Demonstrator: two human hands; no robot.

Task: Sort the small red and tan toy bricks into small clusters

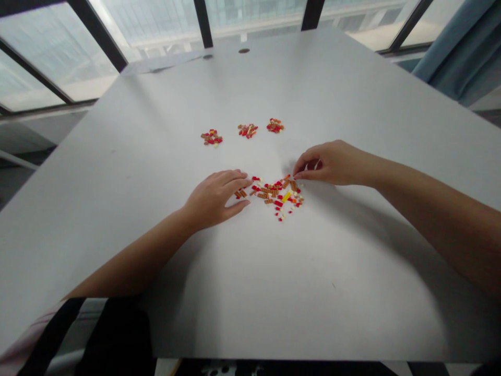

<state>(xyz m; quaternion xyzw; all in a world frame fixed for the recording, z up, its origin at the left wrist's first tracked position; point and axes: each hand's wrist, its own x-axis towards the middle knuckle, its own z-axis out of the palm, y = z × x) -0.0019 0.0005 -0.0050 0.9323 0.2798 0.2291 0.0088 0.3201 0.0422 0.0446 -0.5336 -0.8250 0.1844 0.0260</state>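
A loose spread of small toy building bricks (pixel 269 193), brown, red, orange, yellow and cream, lies on the white table between my hands. My left hand (pixel 215 201) rests at the left side of this spread, palm down. Its thumb and fingers are apart, with a few brown bricks (pixel 241 194) in the gap between them. At the upper right edge of the spread, my right hand (pixel 332 163) has its thumb and fingertips pinched together against the bricks. Whatever is between those fingertips is too small to make out.
Farther back on the white table (pixel 250 292) sit three small heaps of similar bricks: a left heap (pixel 212 137), a middle heap (pixel 248 130) and a right heap (pixel 275 126). Windows stand behind the far edge, and a blue curtain (pixel 465 52) hangs at the right.
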